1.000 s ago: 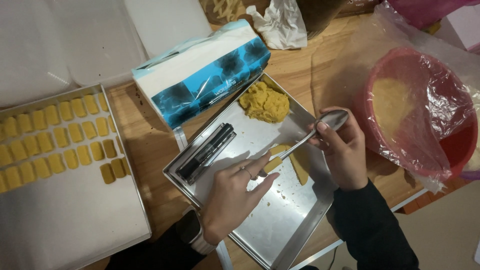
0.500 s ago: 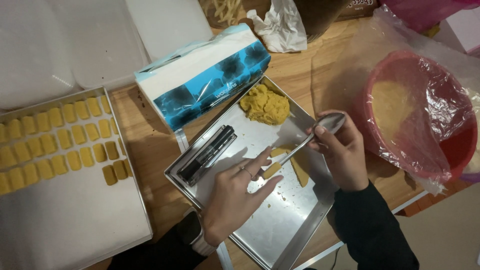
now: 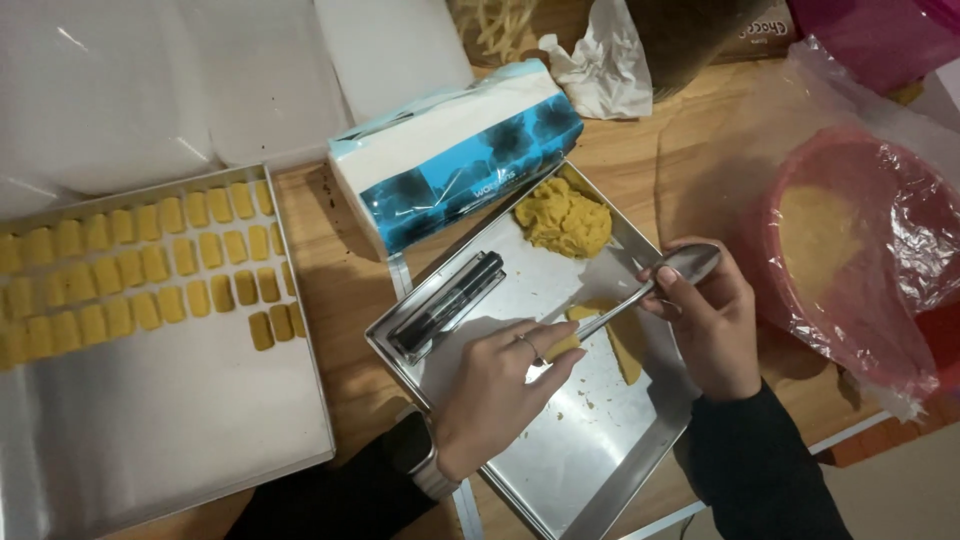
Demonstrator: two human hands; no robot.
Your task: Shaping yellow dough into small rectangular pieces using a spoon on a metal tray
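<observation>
On the small tray [image 3: 590, 460], the left hand [image 3: 495, 390] pinches a dough piece [image 3: 563, 346] while the right hand [image 3: 705, 320] grips a spoon [image 3: 650, 288] against it. Four rows of cut pieces [image 3: 140, 270] part-fill the big tray [image 3: 170, 440]; a dough lump [image 3: 563, 217] remains unshaped.

Black sleeves, a wristwatch [image 3: 425, 462], a ring [image 3: 521, 342] on one finger.

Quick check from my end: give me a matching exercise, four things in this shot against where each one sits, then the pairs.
Things:
1. spoon
2. dough lump
3. black cutter
4. tissue box

Places:
A. far corner of the small tray
B. on the wooden table, beyond that tray
C. in the right hand
D. tray's left side, beside the left hand

Pairs: 1-C, 2-A, 3-D, 4-B
</observation>
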